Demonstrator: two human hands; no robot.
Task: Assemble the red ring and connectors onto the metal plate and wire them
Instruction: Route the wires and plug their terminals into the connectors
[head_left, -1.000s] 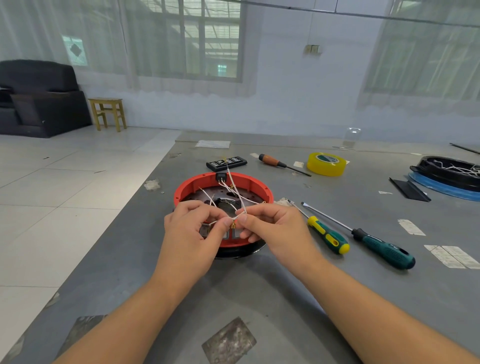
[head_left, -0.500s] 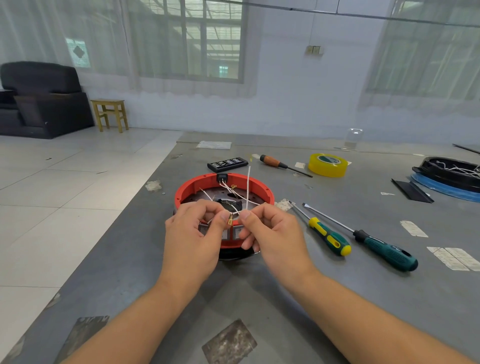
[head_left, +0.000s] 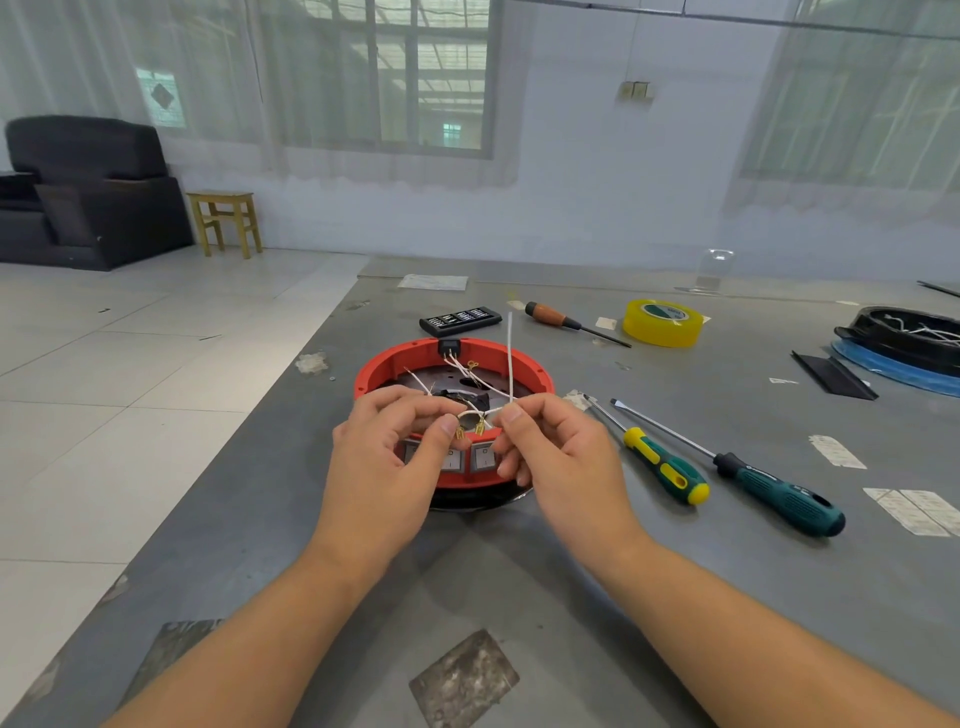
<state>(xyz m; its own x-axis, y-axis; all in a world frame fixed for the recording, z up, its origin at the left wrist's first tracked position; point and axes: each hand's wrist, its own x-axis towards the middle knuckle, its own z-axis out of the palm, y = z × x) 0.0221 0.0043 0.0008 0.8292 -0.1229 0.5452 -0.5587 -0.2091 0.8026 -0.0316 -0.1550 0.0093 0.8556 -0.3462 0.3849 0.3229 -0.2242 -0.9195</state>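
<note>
A red ring (head_left: 395, 364) sits on a dark metal plate (head_left: 467, 501) on the grey table. Two grey switches (head_left: 480, 457) face me in its near wall, and a black connector (head_left: 449, 347) sits in its far wall. Thin white wires (head_left: 470, 375) with brass terminals run across the inside. My left hand (head_left: 384, 457) pinches a wire end with a brass terminal over the near rim. My right hand (head_left: 553, 449) pinches another white wire (head_left: 510, 358), whose free end stands straight up.
Two green-handled screwdrivers (head_left: 670, 470) (head_left: 779, 493) lie right of the ring. Behind it are a black bit case (head_left: 460, 319), an orange-handled screwdriver (head_left: 553, 316) and a yellow tape roll (head_left: 662, 322). A black assembly on a blue ring (head_left: 904, 343) sits far right. The table's left edge runs diagonally.
Both hands stayed over the ring's near rim. The wire in my right hand swung up to stand vertical, and the hands drew slightly apart.
</note>
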